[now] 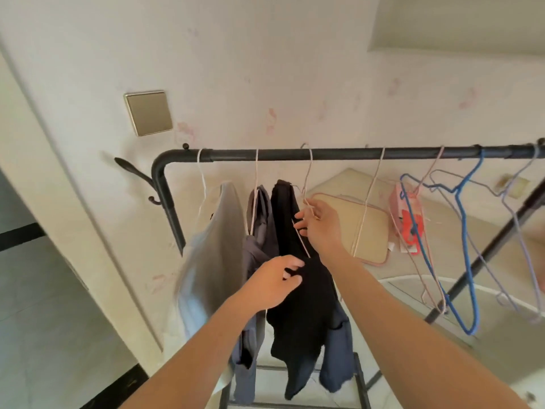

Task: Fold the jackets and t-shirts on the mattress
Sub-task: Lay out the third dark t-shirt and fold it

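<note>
We look down on a black clothes rail [324, 154], and the black garment [303, 314] hangs from it on a pale wire hanger [308, 172], third in line from the rail's left end. Our left hand [274, 281] pinches a fold of the black cloth between thumb and fingers, a narrow grip at the garment's shoulder. Our right hand [318, 228] is higher up, its grip curled round the hanger's wire just below the hook.

Just to the left hang a grey-blue garment [259, 219] and, nearest the rail's bend, a light grey garment [215, 246], the three pressed close together. Toward the right end of the rail a bare blue hanger [465, 231] dangles among other wire ones. Beyond the rail lies the mattress [348, 177], with a beige cushion [371, 228] on it.
</note>
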Demonstrator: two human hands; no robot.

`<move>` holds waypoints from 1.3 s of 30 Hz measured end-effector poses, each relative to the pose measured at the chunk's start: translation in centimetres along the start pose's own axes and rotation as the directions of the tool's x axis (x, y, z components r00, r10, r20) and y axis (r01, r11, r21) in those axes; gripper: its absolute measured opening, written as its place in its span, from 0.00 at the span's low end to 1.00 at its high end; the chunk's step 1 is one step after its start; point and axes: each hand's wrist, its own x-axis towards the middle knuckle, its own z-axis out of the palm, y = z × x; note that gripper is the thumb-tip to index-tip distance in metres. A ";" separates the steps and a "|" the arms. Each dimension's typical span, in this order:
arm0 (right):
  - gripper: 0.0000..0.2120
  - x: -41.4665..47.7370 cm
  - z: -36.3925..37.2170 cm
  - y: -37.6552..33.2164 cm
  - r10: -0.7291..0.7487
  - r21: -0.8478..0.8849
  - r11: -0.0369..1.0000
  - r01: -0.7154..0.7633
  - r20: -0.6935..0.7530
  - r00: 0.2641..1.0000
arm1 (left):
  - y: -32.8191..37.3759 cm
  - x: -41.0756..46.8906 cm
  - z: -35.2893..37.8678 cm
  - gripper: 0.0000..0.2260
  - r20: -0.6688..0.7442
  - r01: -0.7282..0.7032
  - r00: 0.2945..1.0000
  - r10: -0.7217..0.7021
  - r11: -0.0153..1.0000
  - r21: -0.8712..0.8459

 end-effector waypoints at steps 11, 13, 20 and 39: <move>0.15 -1.8 -2.0 -3.6 0.040 0.092 0.996 -0.020 -0.212 0.976 | -2.0 1.0 -1.8 0.19 -0.037 -0.092 0.995 0.088 0.988 -0.126; 0.14 -2.8 -2.5 -3.5 0.071 0.042 0.997 -0.064 -0.204 0.976 | -2.3 1.3 -2.0 0.19 -0.068 -0.101 0.993 0.092 0.984 -0.150; 0.03 -6.2 -4.8 -0.5 0.266 -0.083 0.950 -0.301 -0.286 0.920 | -2.8 1.6 -1.4 0.17 -0.090 -0.119 0.991 0.104 0.976 -0.185; 0.28 -14.0 -15.5 2.8 0.036 -0.374 0.902 -0.215 -0.431 0.901 | 3.8 -0.5 5.9 0.13 -0.072 -0.425 0.904 0.422 0.905 -0.025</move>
